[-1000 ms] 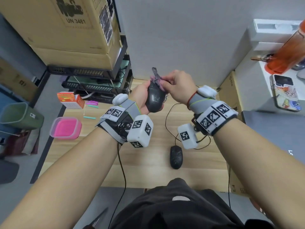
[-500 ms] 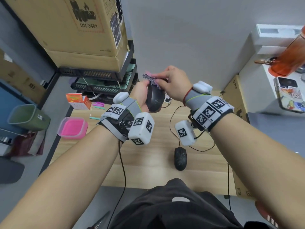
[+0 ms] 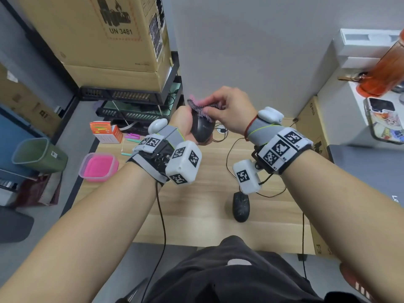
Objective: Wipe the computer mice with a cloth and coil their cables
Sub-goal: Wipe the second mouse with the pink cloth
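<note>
My left hand [image 3: 182, 122] grips a black computer mouse [image 3: 202, 132] and holds it up above the wooden table [image 3: 196, 206]. My right hand [image 3: 229, 110] pinches a small grey and pink cloth [image 3: 201, 107] against the top of that mouse. A second black mouse [image 3: 241, 206] lies on the table below my right wrist. Its thin black cable [image 3: 228, 154] loops back across the table behind it.
A pink lidded box [image 3: 98, 167] and an orange carton [image 3: 106, 132] sit at the table's left. Cardboard boxes [image 3: 105, 36] stack on a black rack [image 3: 131, 99] behind. A green bin [image 3: 37, 155] stands on the floor. A phone [image 3: 383, 121] and orange bottle [image 3: 382, 68] are at right.
Both hands and the held mouse have shifted slightly in view as my head moved. The cloth has moved from standing above the mouse to lying across its top.
</note>
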Motion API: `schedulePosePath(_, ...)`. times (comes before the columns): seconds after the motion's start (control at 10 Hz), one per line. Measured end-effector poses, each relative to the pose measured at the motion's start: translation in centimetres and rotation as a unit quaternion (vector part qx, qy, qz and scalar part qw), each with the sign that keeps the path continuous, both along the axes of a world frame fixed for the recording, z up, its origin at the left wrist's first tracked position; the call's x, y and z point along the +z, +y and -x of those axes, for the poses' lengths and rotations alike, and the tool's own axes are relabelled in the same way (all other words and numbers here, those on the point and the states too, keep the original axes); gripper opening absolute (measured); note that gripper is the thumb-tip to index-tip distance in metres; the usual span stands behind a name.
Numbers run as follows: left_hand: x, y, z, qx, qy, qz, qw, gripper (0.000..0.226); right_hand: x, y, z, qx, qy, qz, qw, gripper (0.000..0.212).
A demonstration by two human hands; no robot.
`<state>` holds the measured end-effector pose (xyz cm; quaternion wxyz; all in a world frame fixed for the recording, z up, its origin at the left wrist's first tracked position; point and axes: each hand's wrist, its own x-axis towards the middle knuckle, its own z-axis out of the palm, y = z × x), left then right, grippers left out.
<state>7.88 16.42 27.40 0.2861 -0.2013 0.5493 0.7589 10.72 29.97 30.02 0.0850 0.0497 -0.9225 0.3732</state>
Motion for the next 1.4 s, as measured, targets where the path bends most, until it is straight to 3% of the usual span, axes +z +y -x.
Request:
schedulePosePath(0.2,-0.7,-1.3,1.7,0.017,0.066,0.125,0.99,0.029,-1.4,-1.3,-2.2,0.095,-0.024,0.024,0.995,0.019)
schedulePosePath(0.3,-1.2,-1.5,2.3,-0.002,0.057,0.118,0.991,0.026,-1.8,-0.5,-2.3,0.095,-0.059,0.037,0.993,0.023)
schedulePosePath(0.4,-0.7,-0.7,1.4,0.009,-0.005,0.015,1.0,0.038,-1.7,0.6,-1.3,0.026,-0.043,0.058,0.997,0.022)
schedulePosePath(0.5,-1.0,0.1,1.0,-0.018,-0.018,-0.011,1.0,0.024,-1.3,0.6,-0.3,-0.02,-0.03,0.098,0.995,0.017)
schedulePosePath(0.7,-1.5,-0.6,1.8,0.042,-0.012,-0.087,0.995,0.035,-1.2,-1.4,-1.3,0.127,-0.068,0.037,0.989,0.025)
schedulePosePath(0.8,-1.3,-1.1,2.0,0.007,-0.013,-0.106,0.994,0.044,-1.6,-0.5,-0.6,0.107,-0.084,0.073,0.988,0.024)
schedulePosePath(1.0,-0.9,-0.7,0.8,-0.072,-0.025,-0.087,0.993,0.027,-2.3,1.8,1.4,-0.047,-0.07,0.138,0.987,0.011)
schedulePosePath(1.1,-1.0,-0.6,1.0,-0.054,-0.017,-0.093,0.994,0.03,-2.2,0.7,1.0,-0.034,-0.05,0.115,0.992,0.017)
schedulePosePath(1.2,-0.4,-1.1,1.2,-0.055,-0.032,-0.148,0.987,0.035,-1.9,-0.2,0.1,0.056,-0.065,0.075,0.994,0.025)
schedulePosePath(1.3,-0.4,-1.5,1.3,-0.061,-0.034,-0.146,0.987,0.039,-1.7,0.1,0.2,0.084,-0.083,0.08,0.99,0.021)
schedulePosePath(1.4,-0.5,-1.6,1.3,-0.084,-0.012,-0.076,0.994,0.029,-1.7,1.4,1.1,0.011,-0.061,0.113,0.992,0.014)
